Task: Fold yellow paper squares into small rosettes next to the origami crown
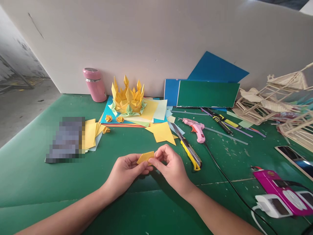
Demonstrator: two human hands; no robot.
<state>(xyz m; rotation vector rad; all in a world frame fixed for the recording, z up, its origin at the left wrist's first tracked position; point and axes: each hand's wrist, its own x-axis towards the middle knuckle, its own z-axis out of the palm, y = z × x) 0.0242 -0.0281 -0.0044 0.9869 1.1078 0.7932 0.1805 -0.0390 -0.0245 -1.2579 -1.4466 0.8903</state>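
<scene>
A small folded piece of yellow paper (pixel 146 157) is held between both hands above the green table. My left hand (pixel 128 168) is closed on its left side, with the thumb across the lower edge. The fingers of my right hand (pixel 170 163) pinch its right end. Beyond the hands lies a flat yellow paper shape (pixel 160 131) with pointed corners. Just right of my right hand is a yellow utility knife (pixel 189 151), its blade end pointing away from me. Fingers hide part of the folded paper.
A yellow paper crown (pixel 128 98) stands on coloured sheets at the back, near a pink flask (pixel 95 86). A pink glue gun (pixel 195 129) trails its black cord rightward. A magenta power strip (pixel 281 192) and stick models (pixel 264 98) occupy the right. Yellow sheets (pixel 89 133) lie left.
</scene>
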